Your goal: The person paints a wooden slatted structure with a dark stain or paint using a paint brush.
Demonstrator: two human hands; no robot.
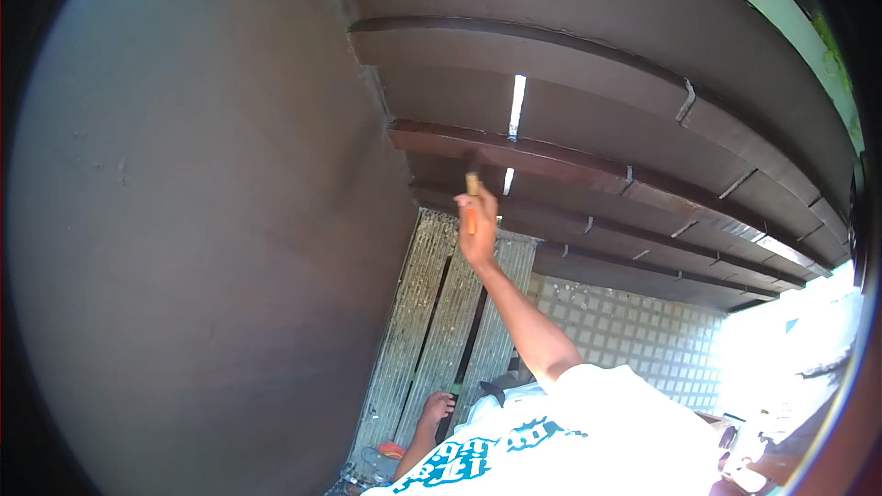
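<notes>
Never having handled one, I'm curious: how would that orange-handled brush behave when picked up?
The brush is probably light: the right hand alone holds it raised. Its straight handle looks stiff; the blurred dark tip, perhaps bristles, would likely bend.

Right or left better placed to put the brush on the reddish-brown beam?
Right, likely: the right hand is raised, holding the brush with its dark tip up by the beam. The left hand is low by the ribbed planks, farther away.
</notes>
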